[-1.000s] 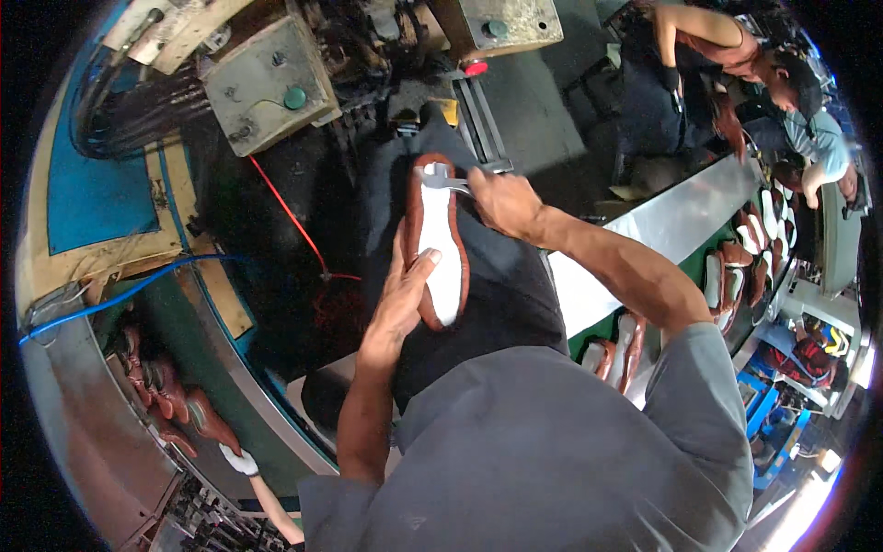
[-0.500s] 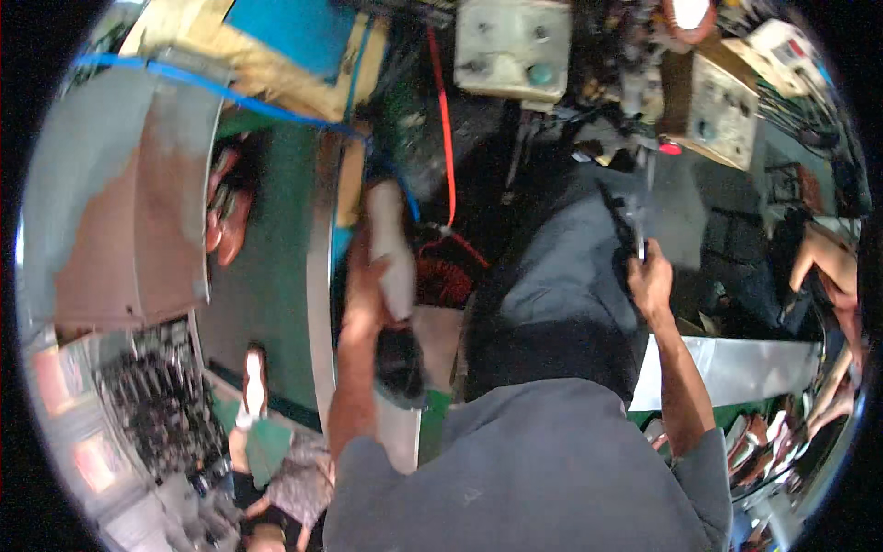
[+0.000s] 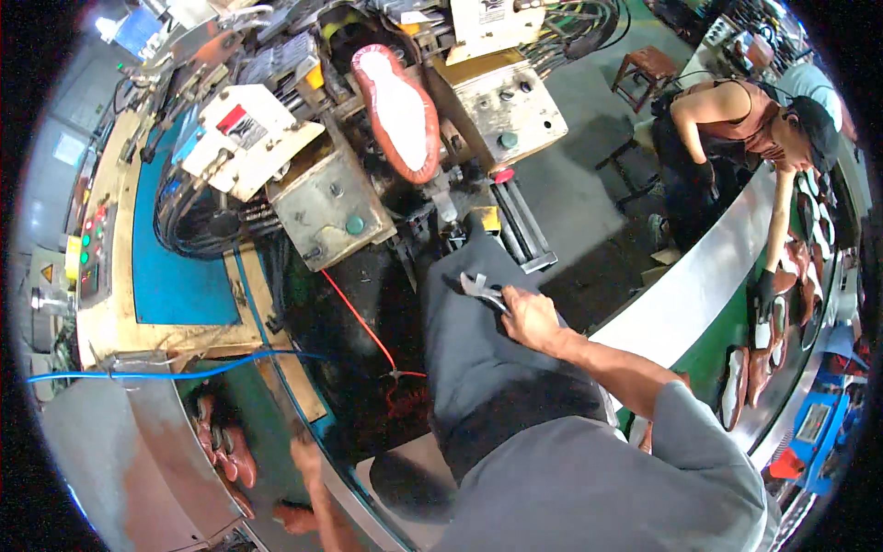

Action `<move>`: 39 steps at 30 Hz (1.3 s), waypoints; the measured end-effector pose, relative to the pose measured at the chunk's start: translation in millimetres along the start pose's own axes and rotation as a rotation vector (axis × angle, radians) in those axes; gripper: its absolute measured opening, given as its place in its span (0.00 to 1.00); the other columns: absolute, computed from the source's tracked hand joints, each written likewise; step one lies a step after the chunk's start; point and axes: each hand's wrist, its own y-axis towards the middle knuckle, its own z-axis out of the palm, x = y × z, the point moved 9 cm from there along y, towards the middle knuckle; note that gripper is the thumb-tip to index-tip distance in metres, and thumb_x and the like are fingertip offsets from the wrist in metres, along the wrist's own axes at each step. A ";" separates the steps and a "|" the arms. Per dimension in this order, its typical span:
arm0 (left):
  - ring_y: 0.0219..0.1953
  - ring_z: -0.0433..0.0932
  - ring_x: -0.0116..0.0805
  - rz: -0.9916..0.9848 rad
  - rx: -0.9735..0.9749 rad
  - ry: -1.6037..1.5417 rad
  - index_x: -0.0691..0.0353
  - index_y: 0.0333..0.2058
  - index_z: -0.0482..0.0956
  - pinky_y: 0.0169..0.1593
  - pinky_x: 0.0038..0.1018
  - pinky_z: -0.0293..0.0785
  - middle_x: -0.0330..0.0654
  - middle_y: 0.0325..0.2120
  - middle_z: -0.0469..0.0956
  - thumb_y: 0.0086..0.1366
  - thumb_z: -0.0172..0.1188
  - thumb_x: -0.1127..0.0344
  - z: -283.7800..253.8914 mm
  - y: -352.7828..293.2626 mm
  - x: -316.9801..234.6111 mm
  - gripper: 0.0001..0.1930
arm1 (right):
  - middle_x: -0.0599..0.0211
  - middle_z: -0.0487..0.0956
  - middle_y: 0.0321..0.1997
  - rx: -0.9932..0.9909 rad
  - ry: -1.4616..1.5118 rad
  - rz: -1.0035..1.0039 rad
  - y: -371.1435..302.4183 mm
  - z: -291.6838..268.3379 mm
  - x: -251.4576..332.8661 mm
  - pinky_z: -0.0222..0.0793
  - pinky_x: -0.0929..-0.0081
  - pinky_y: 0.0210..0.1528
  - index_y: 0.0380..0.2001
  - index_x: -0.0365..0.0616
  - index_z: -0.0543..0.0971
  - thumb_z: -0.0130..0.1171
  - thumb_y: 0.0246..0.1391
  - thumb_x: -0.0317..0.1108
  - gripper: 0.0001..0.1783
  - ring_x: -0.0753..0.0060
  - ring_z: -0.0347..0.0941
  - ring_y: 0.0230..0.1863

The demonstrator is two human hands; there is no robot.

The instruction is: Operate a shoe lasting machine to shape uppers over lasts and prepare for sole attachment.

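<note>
My right hand (image 3: 533,322) is closed around the handles of metal pincers (image 3: 482,291), their curved jaws over my grey-trousered thigh. At the lower left, my left hand (image 3: 306,457) reaches over the edge of a dark green conveyor belt (image 3: 276,451). It is blurred, and its fingers cannot be made out. Close to that forearm a brown shoe (image 3: 292,517) lies on the belt. Ahead of me a red-brown shoe upper (image 3: 395,115) sits bottom up in a machine (image 3: 345,207), its white underside showing and its edge pleated all round.
A blue hose (image 3: 184,374) crosses the left side. Several brown shoes (image 3: 230,451) lie beside a grey metal cover (image 3: 138,451). At right, a co-worker (image 3: 727,138) leans over a belt with several shoes (image 3: 759,368). A stool (image 3: 644,74) stands behind.
The view has turned, bringing the machine and its shoe upper into sight. The white-bottomed shoe no longer shows in my left hand, now lower left. The pincers remain in my right hand.
</note>
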 end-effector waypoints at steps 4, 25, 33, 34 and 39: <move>0.69 0.74 0.58 0.335 0.046 0.011 0.71 0.66 0.75 0.73 0.42 0.66 0.62 0.64 0.77 0.82 0.46 0.65 98.7 115.5 -309.2 0.21 | 0.50 0.84 0.42 -0.044 -0.038 0.012 -9.4 4.3 -26.1 0.81 0.42 0.38 0.46 0.44 0.74 0.67 0.58 0.37 0.17 0.39 0.85 0.37; 0.71 0.71 0.46 0.698 0.335 -0.640 0.63 0.81 0.47 0.73 0.38 0.67 0.55 0.74 0.66 0.68 0.66 0.72 111.7 18.4 -685.0 0.49 | 0.38 0.83 0.35 -0.338 0.440 0.367 -65.6 -79.6 -120.9 0.78 0.50 0.44 0.48 0.34 0.81 0.64 0.58 0.39 0.21 0.36 0.85 0.41; 0.60 0.83 0.52 0.340 0.637 -0.480 0.54 0.81 0.49 0.64 0.40 0.76 0.61 0.63 0.78 0.71 0.69 0.65 244.1 -81.1 -530.1 0.48 | 0.43 0.80 0.34 -0.137 0.002 0.098 -36.8 -113.9 -100.3 0.77 0.45 0.43 0.40 0.37 0.77 0.66 0.51 0.36 0.17 0.34 0.81 0.40; 0.58 0.84 0.60 0.372 0.655 -0.443 0.53 0.82 0.47 0.62 0.45 0.77 0.64 0.59 0.81 0.71 0.69 0.61 265.2 -86.5 -505.9 0.49 | 0.46 0.79 0.33 -0.145 -0.024 0.047 -24.8 -131.0 -76.7 0.76 0.46 0.41 0.40 0.37 0.78 0.68 0.49 0.34 0.17 0.36 0.80 0.38; 0.57 0.81 0.72 0.306 0.647 -0.281 0.51 0.82 0.42 0.60 0.53 0.76 0.71 0.57 0.80 0.71 0.70 0.58 284.3 -112.0 -471.0 0.52 | 0.53 0.78 0.32 -0.648 0.195 -0.344 -0.7 -206.5 29.0 0.74 0.58 0.35 0.41 0.37 0.77 0.69 0.47 0.25 0.17 0.46 0.78 0.30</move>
